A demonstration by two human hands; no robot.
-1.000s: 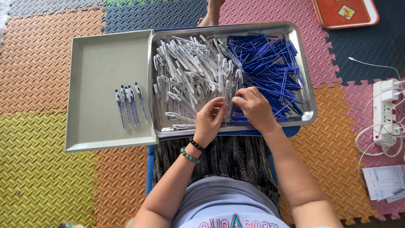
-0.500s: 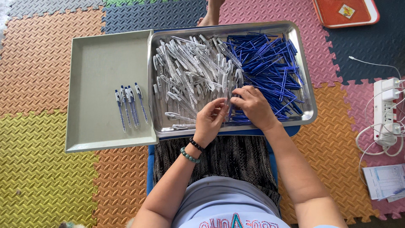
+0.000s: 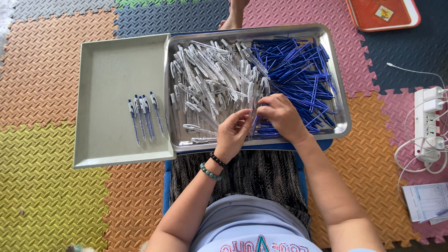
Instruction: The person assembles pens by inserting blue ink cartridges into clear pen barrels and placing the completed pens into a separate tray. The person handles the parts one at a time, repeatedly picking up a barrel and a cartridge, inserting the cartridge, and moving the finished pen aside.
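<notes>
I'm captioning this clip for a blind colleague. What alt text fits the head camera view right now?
A seated person's left hand and right hand meet over a metal tray, fingers together on a pen part. The tray holds clear pen barrels and blue refills. Beside it, a grey tray holds a few finished pens.

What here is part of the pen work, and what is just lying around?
In use:
left hand
right hand
clear pen barrels
blue refills
steel tray
finished pens
grey tray

Lying about:
power strip
orange tray
papers
</notes>
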